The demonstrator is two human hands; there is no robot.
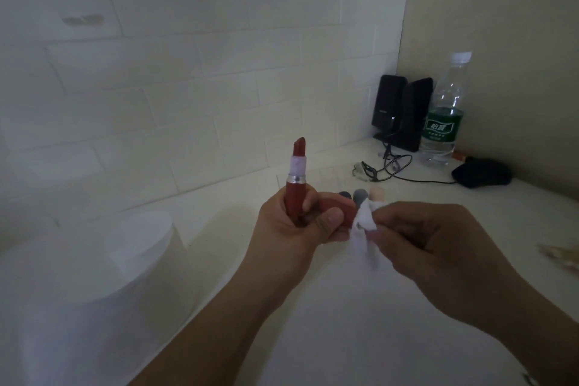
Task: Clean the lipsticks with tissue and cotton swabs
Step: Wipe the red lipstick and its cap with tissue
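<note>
In left hand (pixel 293 222): one lipstick (pixel 297 177), one cap (pixel 336 211); right hand (pixel 419 230): one tissue (pixel 365 219).

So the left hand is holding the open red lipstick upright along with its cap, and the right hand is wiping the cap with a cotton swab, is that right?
Not quite. In the head view the right hand pinches a white tissue, not a cotton swab, against the cap. The rest holds: the left hand has the open red lipstick upright and the cap in its grip.
</note>
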